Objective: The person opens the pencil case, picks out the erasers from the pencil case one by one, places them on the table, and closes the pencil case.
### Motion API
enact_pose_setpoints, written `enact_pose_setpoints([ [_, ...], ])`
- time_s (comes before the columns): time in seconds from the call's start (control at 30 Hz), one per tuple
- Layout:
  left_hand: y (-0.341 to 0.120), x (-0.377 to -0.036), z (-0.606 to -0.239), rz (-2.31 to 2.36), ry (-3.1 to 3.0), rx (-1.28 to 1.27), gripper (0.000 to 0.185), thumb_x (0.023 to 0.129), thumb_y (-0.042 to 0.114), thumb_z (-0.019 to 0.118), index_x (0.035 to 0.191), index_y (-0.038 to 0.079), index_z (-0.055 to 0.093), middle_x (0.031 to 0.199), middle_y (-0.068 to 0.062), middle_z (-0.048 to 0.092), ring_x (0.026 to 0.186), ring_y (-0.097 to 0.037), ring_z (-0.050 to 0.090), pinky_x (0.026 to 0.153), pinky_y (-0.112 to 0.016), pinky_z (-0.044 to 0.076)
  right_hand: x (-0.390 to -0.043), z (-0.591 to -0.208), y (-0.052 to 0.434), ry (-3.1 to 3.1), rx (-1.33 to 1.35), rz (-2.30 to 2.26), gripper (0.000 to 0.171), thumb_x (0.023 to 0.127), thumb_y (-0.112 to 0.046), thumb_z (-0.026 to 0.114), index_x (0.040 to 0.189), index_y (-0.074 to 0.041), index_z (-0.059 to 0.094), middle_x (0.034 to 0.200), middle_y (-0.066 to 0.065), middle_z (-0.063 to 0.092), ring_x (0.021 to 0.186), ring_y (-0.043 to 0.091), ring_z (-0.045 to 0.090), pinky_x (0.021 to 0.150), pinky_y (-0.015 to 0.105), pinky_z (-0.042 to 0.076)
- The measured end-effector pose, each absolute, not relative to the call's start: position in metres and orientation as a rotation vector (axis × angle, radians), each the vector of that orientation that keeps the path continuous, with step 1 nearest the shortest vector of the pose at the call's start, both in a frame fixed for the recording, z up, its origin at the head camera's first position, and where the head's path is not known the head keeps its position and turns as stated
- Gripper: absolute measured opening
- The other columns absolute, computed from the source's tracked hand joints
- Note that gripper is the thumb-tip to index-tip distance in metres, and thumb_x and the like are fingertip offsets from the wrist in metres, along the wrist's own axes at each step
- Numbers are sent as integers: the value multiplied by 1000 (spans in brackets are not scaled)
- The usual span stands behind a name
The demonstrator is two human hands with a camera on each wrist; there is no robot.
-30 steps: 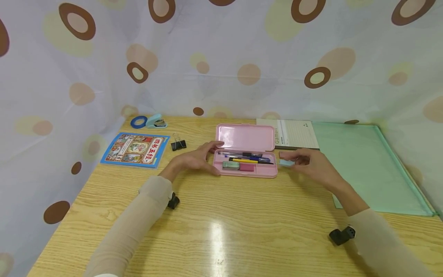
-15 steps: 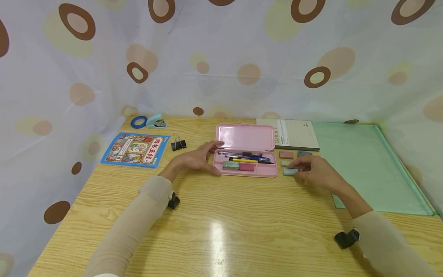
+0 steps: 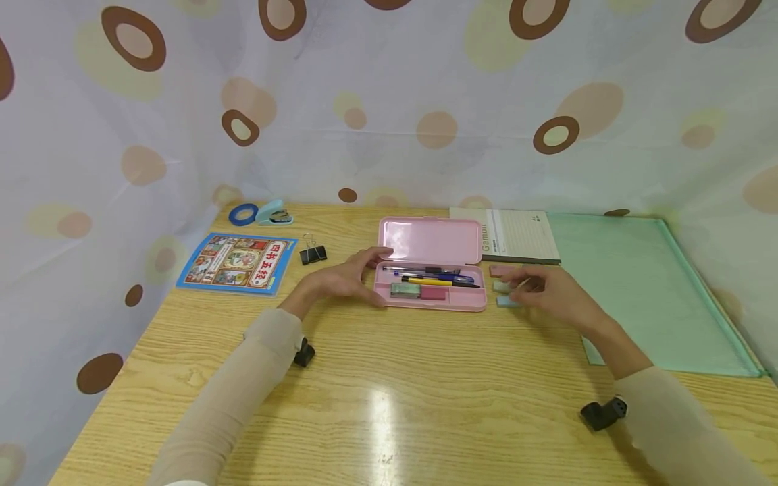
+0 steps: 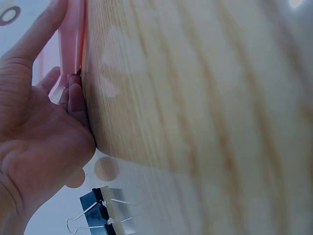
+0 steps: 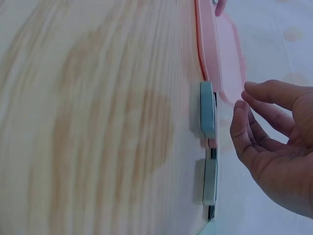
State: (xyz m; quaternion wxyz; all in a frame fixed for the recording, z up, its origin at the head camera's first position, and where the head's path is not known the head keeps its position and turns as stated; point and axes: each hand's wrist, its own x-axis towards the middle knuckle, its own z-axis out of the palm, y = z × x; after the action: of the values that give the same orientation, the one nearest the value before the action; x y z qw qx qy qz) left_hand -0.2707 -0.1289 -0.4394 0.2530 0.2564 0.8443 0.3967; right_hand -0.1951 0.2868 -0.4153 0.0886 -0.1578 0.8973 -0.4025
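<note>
An open pink pencil case (image 3: 431, 270) lies mid-table with pens (image 3: 434, 275) and two erasers (image 3: 418, 291) in its tray. My left hand (image 3: 365, 275) rests against the case's left end with straight fingers; the left wrist view shows the hand (image 4: 44, 127) touching the pink edge (image 4: 73, 44). Right of the case lie a pink eraser (image 3: 500, 271), a pale green eraser (image 3: 501, 287) and a light blue eraser (image 3: 504, 302). My right hand (image 3: 535, 289) hovers just over them and holds nothing. In the right wrist view its loosely curled fingers (image 5: 264, 127) hang near two erasers (image 5: 208, 110).
A grey notebook (image 3: 519, 235) and a green folder (image 3: 644, 290) lie at the back right. At the left are a blue picture booklet (image 3: 238, 262), a black binder clip (image 3: 313, 254), a blue tape roll (image 3: 243, 214) and a light blue stapler (image 3: 275, 212). A spotted curtain surrounds the wooden table (image 3: 389, 378).
My right hand set the light blue eraser down on the table beside the case, let go, then drew back slightly over the other erasers. The left hand stayed still.
</note>
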Motion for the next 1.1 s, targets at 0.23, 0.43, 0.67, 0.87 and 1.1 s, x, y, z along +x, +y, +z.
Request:
enact_pose_setpoints([
  [0.23,-130,-270,-439,1078,2294,706,106,80,27,92,163,27,25,156,-6,36,143,-25,34,123,-46,28,-199,-418,262,2592,-496,-1291,37,99,-12,72,134,-2,66,122,17,69,101,26,64,78,27,56],
  [0.43,-130,-270,-438,1085,2290,703,106,80,26,92,163,27,25,157,-6,36,143,-25,34,123,-46,29,-203,-416,232,2577,-626,-1258,26,97,-8,74,122,-3,72,120,15,71,97,24,64,78,26,54],
  [0.67,-129,-270,-438,1083,2289,704,105,81,27,91,163,28,26,155,-5,37,142,-25,35,123,-46,29,-204,-414,203,2603,-767,-1122,23,95,-7,74,118,-9,76,113,9,69,87,21,55,74,29,49],
  [0.87,-129,-270,-438,1084,2285,710,106,81,27,91,163,28,26,156,-5,36,143,-25,34,123,-47,29,-207,-413,190,2586,-812,-1018,29,94,-9,75,123,-11,77,98,5,64,76,18,47,65,28,40],
  [1.1,-130,-271,-439,1083,2286,708,107,80,28,92,163,29,25,156,-5,36,143,-25,34,123,-47,29,-207,-413,188,2588,-782,-994,28,93,-11,77,122,-11,77,92,5,63,74,18,46,64,29,39],
])
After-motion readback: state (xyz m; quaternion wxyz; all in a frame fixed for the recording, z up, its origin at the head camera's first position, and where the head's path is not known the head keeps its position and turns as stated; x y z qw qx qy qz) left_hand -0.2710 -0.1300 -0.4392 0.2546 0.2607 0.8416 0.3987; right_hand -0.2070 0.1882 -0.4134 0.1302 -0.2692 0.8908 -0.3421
